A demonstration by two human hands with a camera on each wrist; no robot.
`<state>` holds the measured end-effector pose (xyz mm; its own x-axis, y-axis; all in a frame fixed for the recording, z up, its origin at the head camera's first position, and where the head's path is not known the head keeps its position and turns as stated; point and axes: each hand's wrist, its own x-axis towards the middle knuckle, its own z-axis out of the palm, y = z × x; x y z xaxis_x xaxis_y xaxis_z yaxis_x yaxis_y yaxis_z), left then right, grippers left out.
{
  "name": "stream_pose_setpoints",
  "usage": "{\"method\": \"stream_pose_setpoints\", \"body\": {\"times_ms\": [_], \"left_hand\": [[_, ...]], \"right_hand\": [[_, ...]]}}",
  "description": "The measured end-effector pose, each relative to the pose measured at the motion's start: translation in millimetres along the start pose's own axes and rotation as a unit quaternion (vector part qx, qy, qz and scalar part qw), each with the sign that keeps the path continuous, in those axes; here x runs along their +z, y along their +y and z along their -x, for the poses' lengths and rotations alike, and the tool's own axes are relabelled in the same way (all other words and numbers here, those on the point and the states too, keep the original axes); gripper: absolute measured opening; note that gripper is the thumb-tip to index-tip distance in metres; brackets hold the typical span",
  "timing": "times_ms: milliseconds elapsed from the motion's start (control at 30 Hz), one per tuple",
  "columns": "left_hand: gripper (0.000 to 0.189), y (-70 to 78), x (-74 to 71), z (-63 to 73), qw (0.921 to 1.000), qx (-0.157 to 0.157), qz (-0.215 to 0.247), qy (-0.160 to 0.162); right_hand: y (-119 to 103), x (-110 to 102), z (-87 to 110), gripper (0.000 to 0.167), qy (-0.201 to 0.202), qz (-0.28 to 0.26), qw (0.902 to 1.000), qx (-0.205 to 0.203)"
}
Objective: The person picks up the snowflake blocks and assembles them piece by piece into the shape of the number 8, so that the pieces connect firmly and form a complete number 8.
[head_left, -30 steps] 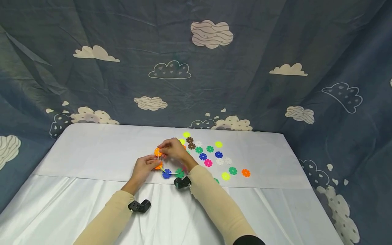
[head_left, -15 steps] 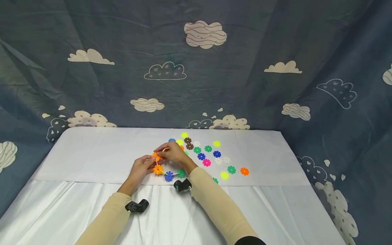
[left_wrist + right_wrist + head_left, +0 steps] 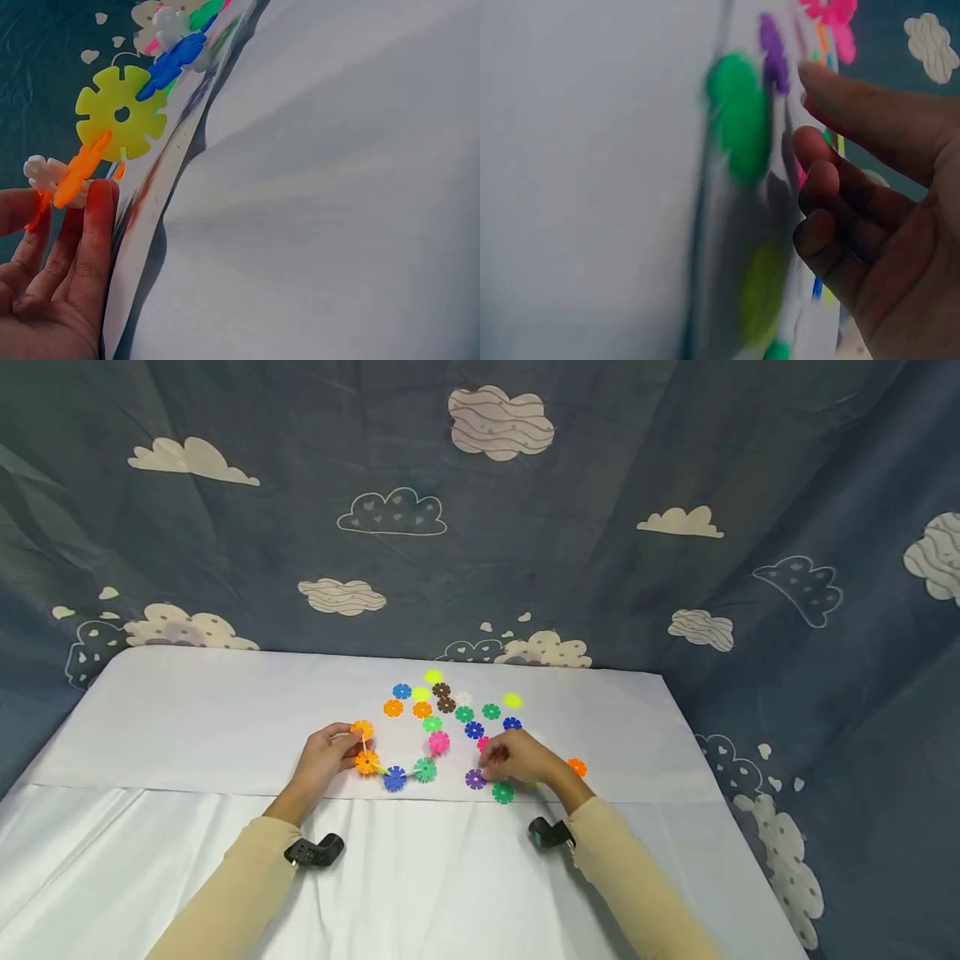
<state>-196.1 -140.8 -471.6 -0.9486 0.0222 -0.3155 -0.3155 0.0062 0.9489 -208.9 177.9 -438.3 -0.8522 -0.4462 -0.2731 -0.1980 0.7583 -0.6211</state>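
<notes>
A chain of slotted plastic snowflake discs lies in a curve at the table's left middle. It joins orange, white, yellow, blue [image 3: 394, 779], green [image 3: 425, 769] and pink [image 3: 439, 743] discs. My left hand [image 3: 322, 764] pinches the orange disc [image 3: 362, 731] at its upper left end, thumb against fingers. In the left wrist view the chain runs off past a yellow disc [image 3: 122, 112]. My right hand [image 3: 521, 757] is over the loose discs, beside a purple disc [image 3: 476, 778]. Its fingers [image 3: 821, 184] are loosely bent, with a gap to the thumb and nothing between them.
Loose discs spread behind and right of the chain, among them brown [image 3: 446, 705], light green [image 3: 432, 724] and orange [image 3: 393, 707] ones. A green disc [image 3: 503, 792] lies near the seam in the white cloth [image 3: 420, 877]. A dark cloud-print curtain [image 3: 585, 527] hangs behind.
My right hand has left the upper end of the chain and moved right to the purple disc. The left hand keeps its pinch on the orange disc. The head view has shifted slightly.
</notes>
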Motion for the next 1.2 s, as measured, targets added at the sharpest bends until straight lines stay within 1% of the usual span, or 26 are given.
{"method": "stream_pose_setpoints", "body": {"times_ms": [100, 200, 300, 367, 467, 567, 633, 667, 767, 867, 967, 1067, 1200], "left_hand": [[0.029, 1.7, -1.7, -0.6, 1.0, 0.001, 0.006, 0.001], [0.027, 0.8, 0.8, -0.8, 1.0, -0.003, 0.008, 0.0], [0.027, 0.9, 1.3, -1.3, 1.0, -0.003, 0.007, 0.004], [0.028, 0.4, 1.9, -2.1, 0.9999, 0.0, 0.011, 0.005], [0.029, -1.0, 1.9, -3.1, 0.9998, 0.002, 0.014, 0.011], [0.03, -2.6, 1.2, -3.2, 0.9999, 0.004, 0.012, 0.011], [0.03, -3.3, 0.8, -3.0, 0.9998, 0.005, 0.011, 0.013], [0.03, -3.5, 0.6, -2.9, 0.9998, 0.005, 0.011, 0.015], [0.029, -4.2, 0.6, -2.4, 0.9996, 0.008, 0.013, 0.024], [0.027, -4.2, 1.1, -1.6, 0.9991, 0.01, 0.017, 0.037], [0.024, -4.2, 2.6, -1.2, 0.9989, 0.012, 0.023, 0.039], [0.023, -4.4, 4.3, -0.9, 0.9987, 0.019, 0.034, 0.033], [0.024, -3.5, 5.9, 0.2, 0.9984, 0.023, 0.04, 0.032]], "right_hand": [[7.8, 0.9, 16.3, 0.02, 0.001, 0.024, 0.9997, 0.01], [12.0, 4.5, 29.3, 0.025, 0.01, 0.042, 0.9991, 0.0], [11.6, 6.2, 32.5, 0.023, 0.011, 0.043, 0.999, -0.01], [10.7, 5.8, 31.5, 0.022, 0.009, 0.025, 0.9995, -0.014], [8.5, 2.9, 24.8, 0.017, 0.017, -0.038, 0.999, -0.019], [0.2, 0.2, 13.4, 0.012, 0.036, -0.105, 0.9929, -0.044], [-10.4, 0.3, 2.3, 0.01, 0.047, -0.124, 0.9888, -0.067], [-17.3, 0.9, -4.7, 0.008, 0.051, -0.125, 0.9875, -0.082], [-41.5, 5.0, -29.4, 0.006, 0.055, -0.121, 0.9848, -0.111], [-66.2, 10.3, -56.6, 0.006, 0.052, -0.111, 0.9842, -0.127], [-84.6, 16.6, -80.5, 0.006, 0.045, -0.1, 0.9847, -0.135], [-96.0, 21.8, -97.6, 0.006, 0.041, -0.077, 0.9863, -0.14], [-104.1, 25.0, -109.5, 0.005, 0.04, -0.053, 0.9878, -0.141]]}}
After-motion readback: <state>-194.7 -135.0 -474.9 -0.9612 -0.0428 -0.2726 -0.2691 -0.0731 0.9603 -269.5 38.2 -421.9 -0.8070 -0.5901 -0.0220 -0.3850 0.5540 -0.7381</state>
